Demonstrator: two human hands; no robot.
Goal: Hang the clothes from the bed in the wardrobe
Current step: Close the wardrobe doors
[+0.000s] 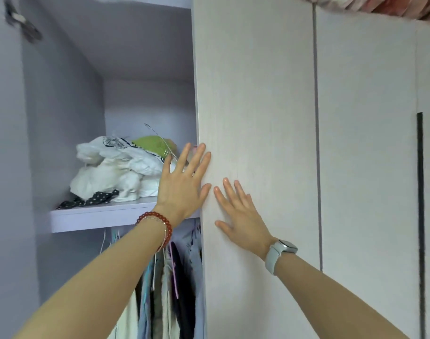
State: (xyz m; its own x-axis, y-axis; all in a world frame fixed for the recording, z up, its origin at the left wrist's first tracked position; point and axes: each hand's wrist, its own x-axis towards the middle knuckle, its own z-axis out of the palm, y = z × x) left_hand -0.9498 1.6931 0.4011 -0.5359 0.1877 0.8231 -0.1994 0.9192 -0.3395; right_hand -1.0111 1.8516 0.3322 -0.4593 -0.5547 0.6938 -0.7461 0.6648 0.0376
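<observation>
A pale, faintly wood-grained wardrobe door (255, 118) is pressed by both hands with fingers spread and straight; nothing is pinched. The left hand (182, 184), a red bead bracelet (157, 223) at its wrist, lies across the door's smooth edge; the right hand (238, 216), with a grey wristwatch (280, 253), lies flat on the panel. Inside, crumpled white clothes (111, 170) are heaped on a lilac shelf (98, 216); below it, soft hung garments (167, 294) are seen draped.

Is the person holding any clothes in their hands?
No, the left hand and the right hand both lie flat with straight fingers against the pale wardrobe door, holding nothing.
</observation>
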